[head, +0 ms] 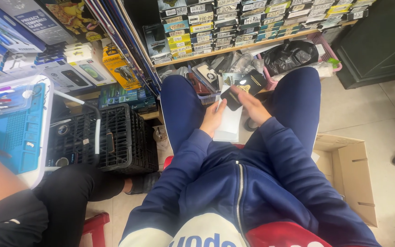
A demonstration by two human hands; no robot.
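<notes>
I sit with my knees apart in blue trousers and a blue zip jacket. My left hand holds a flat white packet upright between my knees. My right hand grips a small black card-like piece at the packet's top edge. Another black packet with a gold mark lies just beyond my hands, among other small packets on the floor.
A black plastic crate stands at my left. Another person's arm and dark-clad leg fill the lower left, by a blue work mat. An open cardboard box sits at my right. Shelves of small boxes line the back.
</notes>
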